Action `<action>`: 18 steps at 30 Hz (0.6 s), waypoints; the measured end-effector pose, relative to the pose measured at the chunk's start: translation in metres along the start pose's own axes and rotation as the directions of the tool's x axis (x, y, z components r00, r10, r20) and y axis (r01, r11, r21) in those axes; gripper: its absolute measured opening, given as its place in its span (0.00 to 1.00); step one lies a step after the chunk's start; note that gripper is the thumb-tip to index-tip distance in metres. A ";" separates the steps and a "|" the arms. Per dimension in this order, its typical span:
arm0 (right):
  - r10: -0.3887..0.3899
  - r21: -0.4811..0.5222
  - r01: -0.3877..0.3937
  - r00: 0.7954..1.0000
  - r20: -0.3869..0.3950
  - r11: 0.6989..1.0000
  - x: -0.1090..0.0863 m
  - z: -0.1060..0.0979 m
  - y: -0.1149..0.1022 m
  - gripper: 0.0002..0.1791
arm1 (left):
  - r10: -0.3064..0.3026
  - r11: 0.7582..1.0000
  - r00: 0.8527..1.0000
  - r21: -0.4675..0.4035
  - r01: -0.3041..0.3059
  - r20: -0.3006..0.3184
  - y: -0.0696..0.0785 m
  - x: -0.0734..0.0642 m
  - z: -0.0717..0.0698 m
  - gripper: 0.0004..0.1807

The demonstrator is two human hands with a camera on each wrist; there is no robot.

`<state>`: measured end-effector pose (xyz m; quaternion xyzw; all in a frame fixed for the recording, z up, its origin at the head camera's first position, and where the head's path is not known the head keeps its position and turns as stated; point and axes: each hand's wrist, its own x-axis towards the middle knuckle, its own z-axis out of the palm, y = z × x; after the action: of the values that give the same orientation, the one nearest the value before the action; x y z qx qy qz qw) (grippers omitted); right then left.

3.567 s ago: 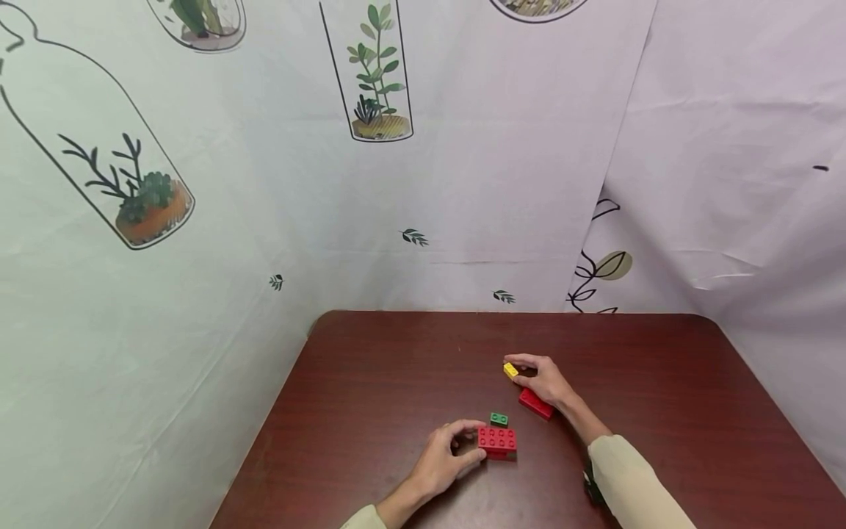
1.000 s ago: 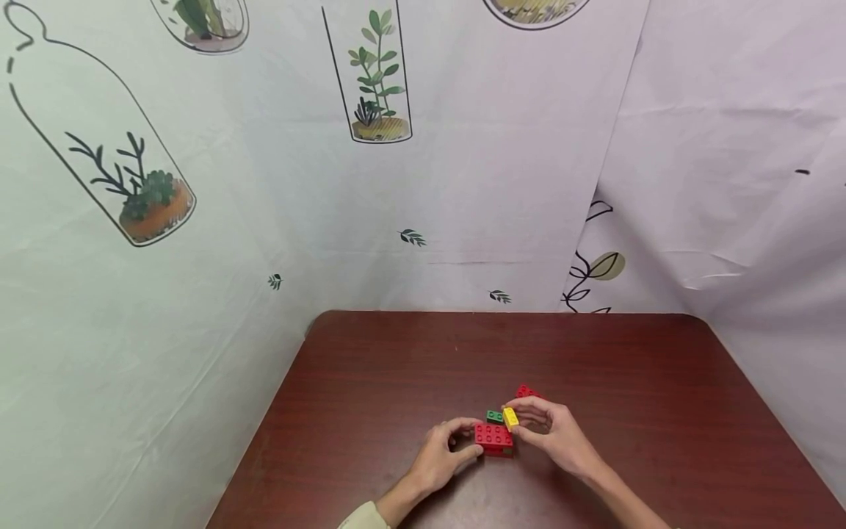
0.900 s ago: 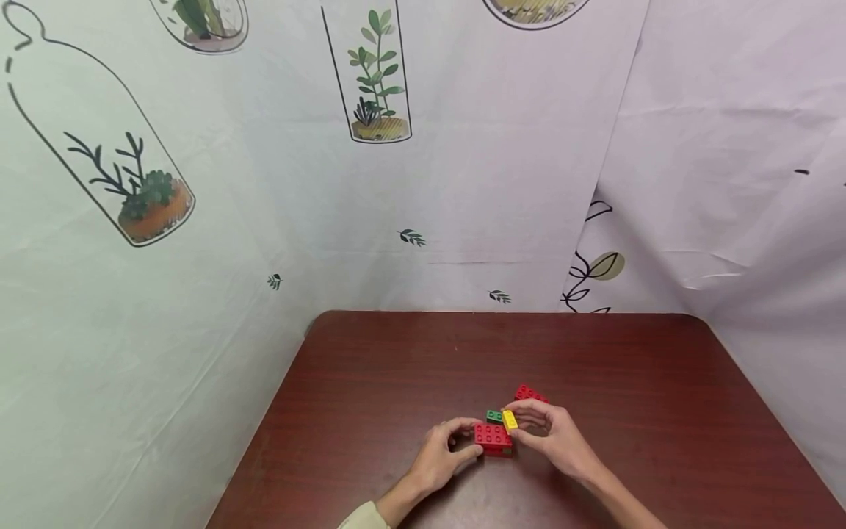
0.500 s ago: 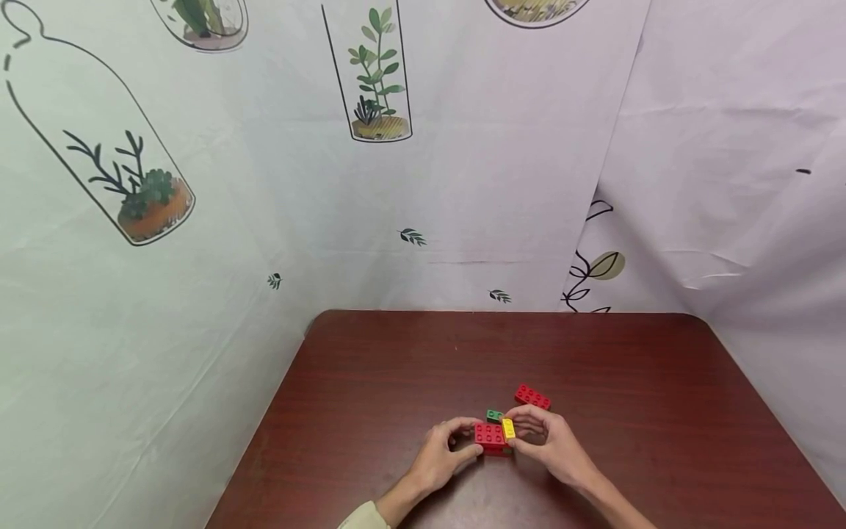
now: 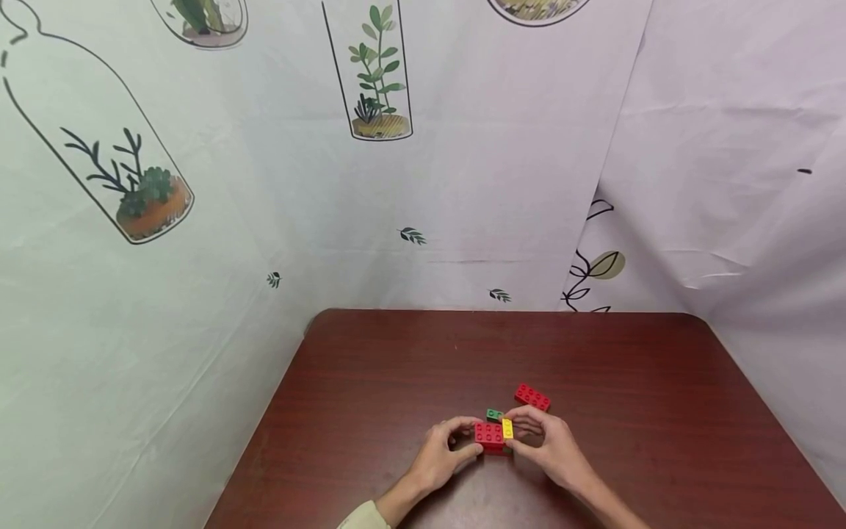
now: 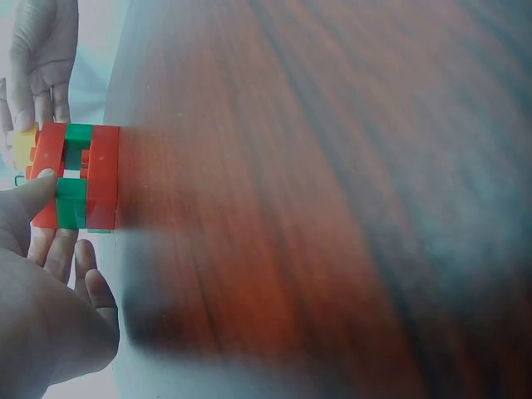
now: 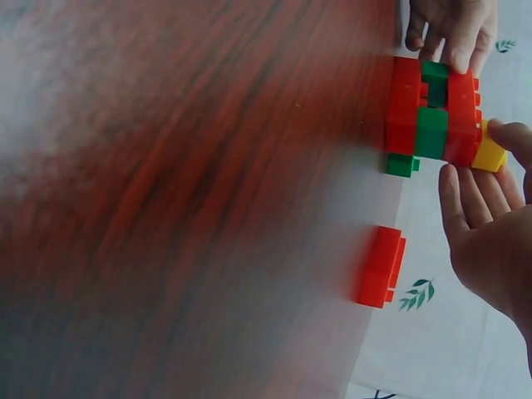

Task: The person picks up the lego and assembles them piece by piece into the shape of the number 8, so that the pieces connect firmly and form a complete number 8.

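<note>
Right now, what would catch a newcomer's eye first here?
Probably the yellow brick, pinched by the right hand atop the right end of the red-and-green stack. The left hand grips the stack's left end. A loose red brick lies farther back on the dark table.

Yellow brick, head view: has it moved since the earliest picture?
Yes. The yellow brick has come nearer, away from the far edge of the table.
</note>
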<state>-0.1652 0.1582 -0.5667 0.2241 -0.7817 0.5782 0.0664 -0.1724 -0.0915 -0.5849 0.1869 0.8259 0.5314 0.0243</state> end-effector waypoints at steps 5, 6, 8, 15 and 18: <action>0.022 -0.022 -0.022 1.000 -0.016 1.000 -0.002 0.002 -0.002 0.21 | -0.007 1.000 1.000 -0.003 0.007 0.000 0.001 0.000 0.000 0.19; 0.029 -0.024 -0.029 0.999 -0.019 0.999 -0.003 0.002 -0.003 0.21 | -0.008 1.000 1.000 -0.001 0.008 0.000 0.001 0.000 0.000 0.19; 0.038 -0.027 -0.038 0.999 -0.029 0.999 -0.004 0.002 -0.003 0.21 | -0.013 1.000 1.000 0.002 0.013 0.002 0.000 0.000 0.000 0.18; 0.076 -0.039 -0.078 0.995 -0.071 0.996 -0.007 0.003 -0.002 0.21 | -0.046 0.999 0.999 0.009 0.046 0.013 -0.001 0.000 0.000 0.19; 0.107 -0.041 -0.110 0.991 -0.078 0.993 -0.008 0.003 0.000 0.21 | -0.046 0.999 0.999 0.011 0.045 0.010 -0.001 0.001 0.001 0.19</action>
<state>-0.1576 0.1571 -0.5702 0.1576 -0.8025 0.5713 0.0693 -0.1732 -0.0911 -0.5860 0.1710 0.8326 0.5254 0.0397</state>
